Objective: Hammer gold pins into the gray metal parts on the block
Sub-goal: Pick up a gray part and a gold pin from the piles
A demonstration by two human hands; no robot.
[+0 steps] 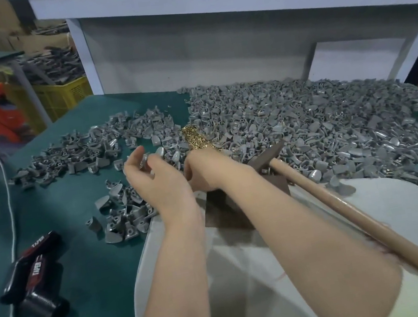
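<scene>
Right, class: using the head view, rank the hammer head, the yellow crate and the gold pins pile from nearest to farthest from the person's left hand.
From the left hand, which holds a gray metal part:
1. gold pins pile, just to its right.
2. hammer head, farther right.
3. yellow crate, beyond the table, back left.

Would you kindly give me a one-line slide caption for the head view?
Left hand holds a gray metal part, right hand at the gold pins, hammer lying idle by the block.
</scene>
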